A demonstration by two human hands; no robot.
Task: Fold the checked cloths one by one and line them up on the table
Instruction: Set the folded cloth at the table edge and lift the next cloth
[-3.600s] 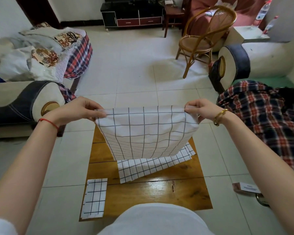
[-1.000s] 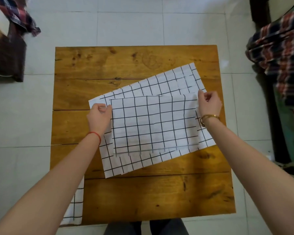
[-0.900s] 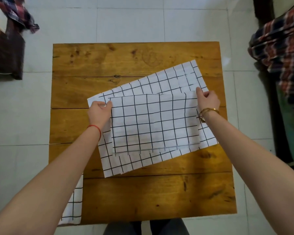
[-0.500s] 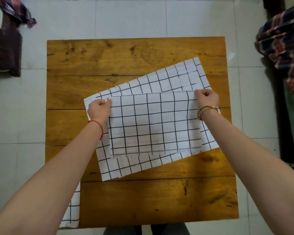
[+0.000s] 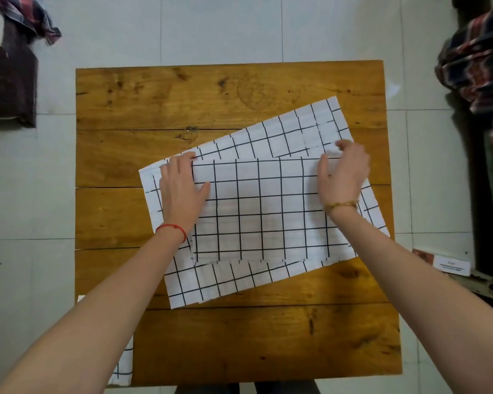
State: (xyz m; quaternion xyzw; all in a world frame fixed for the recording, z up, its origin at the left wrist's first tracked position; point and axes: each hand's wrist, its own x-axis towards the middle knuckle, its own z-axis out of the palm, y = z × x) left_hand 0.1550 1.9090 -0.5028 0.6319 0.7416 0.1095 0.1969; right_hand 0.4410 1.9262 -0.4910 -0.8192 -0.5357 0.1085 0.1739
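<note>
Near left corner of the wooden plank table [image 5: 239,342]: a folded checked strip [image 5: 123,362] hangs half over the edge, partly hidden by the left forearm. Mid-table, a folded checked cloth [image 5: 256,211], rectangular, lies on a larger skewed cloth [image 5: 296,132]. Left hand [image 5: 182,189] presses flat on its left edge, fingers straight. Right hand [image 5: 342,174] rests at the far right corner, fingers curled; whether it pinches the fabric, I can't tell. Plaid fabric [image 5: 478,61] lies beyond on the right.
</note>
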